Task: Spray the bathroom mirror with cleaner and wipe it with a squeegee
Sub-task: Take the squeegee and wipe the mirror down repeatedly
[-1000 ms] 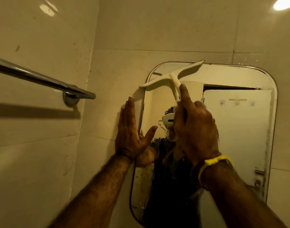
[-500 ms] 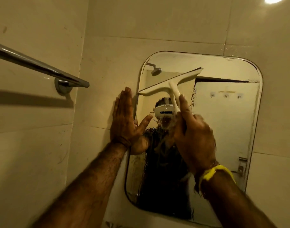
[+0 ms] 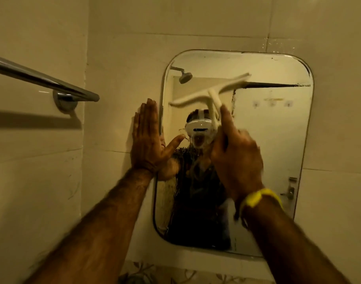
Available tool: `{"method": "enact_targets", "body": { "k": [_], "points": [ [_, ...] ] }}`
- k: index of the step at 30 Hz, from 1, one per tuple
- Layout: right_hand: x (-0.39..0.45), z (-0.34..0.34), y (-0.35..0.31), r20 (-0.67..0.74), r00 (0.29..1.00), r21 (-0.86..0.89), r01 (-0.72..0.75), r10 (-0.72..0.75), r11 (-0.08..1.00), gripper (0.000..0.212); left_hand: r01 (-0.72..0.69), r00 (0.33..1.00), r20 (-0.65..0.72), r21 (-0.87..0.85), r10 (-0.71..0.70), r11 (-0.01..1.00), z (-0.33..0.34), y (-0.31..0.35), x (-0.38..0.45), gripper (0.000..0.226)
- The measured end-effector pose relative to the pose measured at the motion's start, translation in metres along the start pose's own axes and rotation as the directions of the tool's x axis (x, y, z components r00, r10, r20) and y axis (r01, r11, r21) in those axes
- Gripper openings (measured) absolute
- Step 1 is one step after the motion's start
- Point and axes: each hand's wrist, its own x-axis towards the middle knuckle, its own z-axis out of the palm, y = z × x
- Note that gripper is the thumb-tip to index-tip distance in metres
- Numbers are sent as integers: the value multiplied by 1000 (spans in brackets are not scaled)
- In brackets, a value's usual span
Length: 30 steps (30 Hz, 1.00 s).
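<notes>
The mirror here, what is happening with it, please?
A person is wiping the bathroom mirror with a white squeegee. The right hand grips the handle and holds the blade tilted against the upper part of the glass. The left hand lies flat and open on the wall tile at the mirror's left edge, its thumb reaching over the glass. The lower left of the mirror looks streaked and wet. A metal towel bar is fixed on the side wall.

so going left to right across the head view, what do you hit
towel bar → left hand flat on the wall at the mirror's left edge → squeegee → right hand gripping its handle → yellow wristband
</notes>
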Motion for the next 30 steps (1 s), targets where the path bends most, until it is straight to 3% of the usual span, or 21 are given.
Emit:
{"method": "enact_targets", "body": {
  "k": [5,11,14,18,24,27,30],
  "points": [
    [55,5,-16,-75,994,18,-81,82,997,53,-8,1000,23,57,7,998,-4,2,0,103],
    [-37,8,1,15,995,20,-98,98,995,56,-85,995,68,146,76,986,-4,-3,2,96],
    [9,7,-3,-78,996,18,-49,51,999,55,-102,994,62,164,93,981,1,-3,0,94],
    [64,6,-7,-162,969,78,-175,186,981,56,-96,994,65,146,87,985,-2,-4,0,93],
    [-30,17,-16,-113,972,59,-200,206,978,61,-100,995,33,122,97,987,2,-5,-1,89],
    [16,15,-17,-150,973,55,-170,177,984,59,-101,995,24,139,99,985,3,-6,-3,90],
    [66,7,-18,-185,949,91,-241,254,966,56,-85,996,32,149,81,985,0,-7,-1,90]
  ]
}}
